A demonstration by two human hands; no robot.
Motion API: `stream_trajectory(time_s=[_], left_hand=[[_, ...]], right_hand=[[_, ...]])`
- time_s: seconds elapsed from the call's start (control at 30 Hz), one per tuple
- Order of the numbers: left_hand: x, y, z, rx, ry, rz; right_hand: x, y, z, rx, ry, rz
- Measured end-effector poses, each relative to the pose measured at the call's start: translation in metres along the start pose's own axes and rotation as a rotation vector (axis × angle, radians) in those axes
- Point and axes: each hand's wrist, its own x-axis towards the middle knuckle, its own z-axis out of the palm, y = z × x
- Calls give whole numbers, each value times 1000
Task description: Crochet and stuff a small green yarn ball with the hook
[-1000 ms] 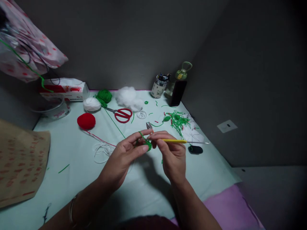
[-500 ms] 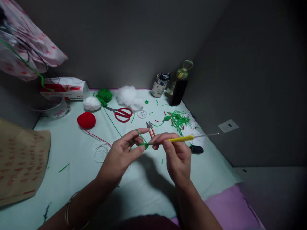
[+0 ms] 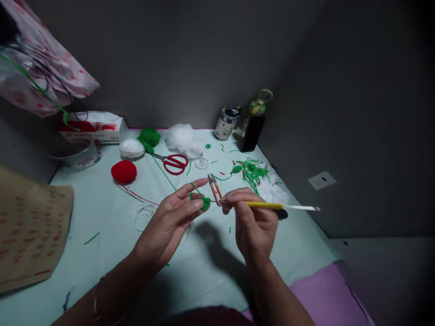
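Between the thumb and fingers of my left hand [image 3: 171, 215] is a small green crochet piece [image 3: 205, 203]. Green yarn [image 3: 197, 189] runs up over its raised index finger and leads back towards the green yarn ball [image 3: 150, 136]. My right hand [image 3: 255, 222] grips a crochet hook [image 3: 265, 205] by its yellow handle, its thin metal tip reaching left to the green piece. Whether a loop sits on the tip is too small to tell. Just beyond the fingers lie orange thread snips [image 3: 215, 188].
Red-handled scissors [image 3: 176, 164], a red yarn ball [image 3: 124, 172], a white yarn ball [image 3: 132, 148] and white stuffing [image 3: 184, 139] lie behind. Green yarn scraps [image 3: 253, 174] are at right. A pen cup [image 3: 224, 124], bottle [image 3: 260, 104] and black phone [image 3: 253, 133] stand at the back; a paper bag [image 3: 36, 231] is left.
My right hand has drawn the hook slightly right and down, its back end tilting lower. The green piece has turned to show more of its face in my left fingers.
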Motion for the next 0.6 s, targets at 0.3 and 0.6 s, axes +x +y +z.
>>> stream_trajectory(time_s=[0.3, 0.6], left_hand=[[-2, -9, 1, 137, 12, 166], [0, -1, 1, -29, -18, 2]], right_hand=[[-8, 0, 7, -282, -91, -173], [-1, 2, 2, 168, 62, 145]])
